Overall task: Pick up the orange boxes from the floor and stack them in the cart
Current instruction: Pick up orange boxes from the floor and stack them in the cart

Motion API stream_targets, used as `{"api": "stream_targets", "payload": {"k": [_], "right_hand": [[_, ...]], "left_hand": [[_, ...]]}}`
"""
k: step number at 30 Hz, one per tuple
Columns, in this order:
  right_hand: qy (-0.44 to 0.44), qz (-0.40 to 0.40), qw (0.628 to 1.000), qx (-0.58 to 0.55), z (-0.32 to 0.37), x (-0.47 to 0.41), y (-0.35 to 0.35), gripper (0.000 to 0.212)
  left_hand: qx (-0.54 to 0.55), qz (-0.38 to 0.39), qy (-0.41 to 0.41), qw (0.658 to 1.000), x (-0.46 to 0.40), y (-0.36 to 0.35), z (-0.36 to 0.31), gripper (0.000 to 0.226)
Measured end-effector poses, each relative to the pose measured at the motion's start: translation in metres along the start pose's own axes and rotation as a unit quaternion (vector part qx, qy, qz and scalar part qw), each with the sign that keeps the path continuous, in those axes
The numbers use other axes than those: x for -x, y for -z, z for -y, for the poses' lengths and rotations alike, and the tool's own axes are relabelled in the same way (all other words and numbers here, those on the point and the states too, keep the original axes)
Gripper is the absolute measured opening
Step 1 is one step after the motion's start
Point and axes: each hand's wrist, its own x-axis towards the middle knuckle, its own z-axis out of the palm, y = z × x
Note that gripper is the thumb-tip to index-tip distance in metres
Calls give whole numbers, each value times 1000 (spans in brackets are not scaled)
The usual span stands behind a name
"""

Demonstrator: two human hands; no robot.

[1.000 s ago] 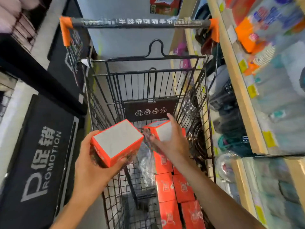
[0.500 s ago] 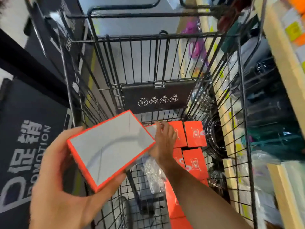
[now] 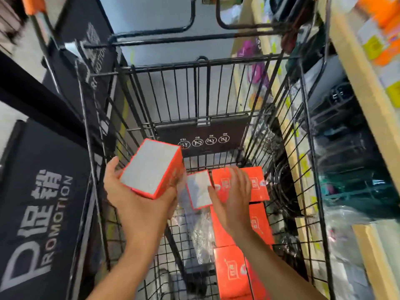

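So the orange box [image 3: 151, 168] I've got in my left hand [image 3: 140, 204] sits just left of the open spot in the cart [image 3: 303, 148], grey face up, long axis running away from me and tilted a bit right. Left grip is wrapped under it, thumb on the near-left edge, fingers curled round the bottom. The gap it probably wants is down and to the right, next to the box with its grey side showing [image 3: 199, 189], and my left is clearly the nearer one for that.

My right hand [image 3: 232, 192] is flat, fingers spread, pressing on the far stacked boxes [image 3: 257, 185], holding nothing. More of them run in a row [image 3: 231, 271] toward me along the right wire wall. Boxes look like glossy cardboard, sharp corners; there's crinkly clear plastic [image 3: 199, 230] on the mesh floor, I think, it's blurry.
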Motion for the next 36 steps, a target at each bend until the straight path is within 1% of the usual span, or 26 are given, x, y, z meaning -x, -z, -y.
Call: {"api": "stream_targets", "payload": {"k": [4, 5, 7, 8, 11, 12, 13, 15, 17, 20, 22, 23, 25, 26, 27, 29, 31, 34, 36], "right_hand": [[-3, -18, 998, -64, -4, 3, 12, 71], [-9, -18, 997, -80, -6, 6, 12, 70], [-12, -17, 995, -94, -11, 11, 11, 70], [-14, -16, 995, -96, -14, 14, 10, 70], [-29, 7, 995, -100, -21, 22, 10, 67], [-30, 14, 995, -98, -24, 24, 10, 65], [-31, 20, 995, -96, -26, 26, 11, 64], [-34, 32, 994, -95, -26, 26, 13, 62], [-32, 44, 994, -92, -22, 27, 17, 64], [-27, 68, 993, -88, -13, 28, 26, 68], [-29, 82, 993, -84, -1, 29, 39, 71], [-30, 87, 992, -86, 6, 30, 47, 71], [-28, 96, 991, -92, 21, 31, 66, 70], [-26, 100, 991, -86, 27, 31, 75, 71], [-24, 106, 991, -78, 34, 31, 86, 72], [-27, 124, 990, -67, 50, 34, 108, 70], [-28, 129, 989, -63, 66, 39, 130, 65], [-39, 139, 988, -60, 97, 54, 170, 67], [-20, 144, 989, -40, 116, 67, 195, 61]], "left_hand": [[22, -76, 62, 995, -5, -43, 56, 85], [28, -86, 65, 994, -2, -51, 67, 83], [8, -73, 80, 994, 8, -63, 87, 84], [5, -50, 99, 994, 16, -70, 95, 83], [19, 62, 171, 983, 40, -86, 118, 87], [26, 76, 179, 980, 46, -87, 124, 87], [31, 77, 188, 979, 49, -86, 129, 84], [33, 91, 200, 975, 47, -80, 129, 67], [6, 120, 209, 970, 39, -69, 125, 54], [-43, 181, 224, 957, 22, -57, 121, 47], [-46, 234, 279, 930, 15, -46, 115, 48], [-42, 261, 307, 914, 14, -39, 110, 53], [-55, 323, 327, 886, 12, -23, 94, 71], [-62, 347, 325, 877, 13, -16, 86, 76], [-61, 362, 321, 873, 13, -9, 76, 76], [-46, 375, 299, 876, 14, 6, 52, 63], [-41, 398, 258, 880, 15, 23, 29, 53], [-79, 428, 159, 886, 12, 64, -17, 34], [-83, 452, 92, 884, 8, 93, -48, 35]]}}
